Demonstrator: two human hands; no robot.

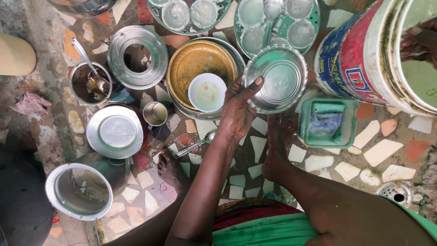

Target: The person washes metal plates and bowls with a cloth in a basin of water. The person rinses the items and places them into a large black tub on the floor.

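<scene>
Left hand (236, 111): fingers closed on the rim of a steel bowl (275, 78), thumb on the near edge, bowl tilted and held above the floor (382, 150). Right hand (416, 41): at the upper right corner, inside the rim of a large bucket (364, 50); whether it is spread or closed cannot be told.

Bucket: white inside, red and blue outside, tipped toward the viewer, just right of the bowl.

Green tub (327, 123): square, holds a scrub pad, on the floor below the bowl and beside the right foot (277, 146).

Brass plate (200, 64): left of the bowl, with a small white cup (207, 92) on its near edge.

Spoon (195, 146): on the floor near the left wrist.

Steel tumbler (155, 113), flat lid (114, 131), ring-shaped lid (136, 57), pot with spoon (89, 83) and an empty pot (79, 191): grouped at left.

Two moulded steaming trays (277, 23): along the top edge.

Drain (397, 195): lower right, set in the mosaic floor.
</scene>
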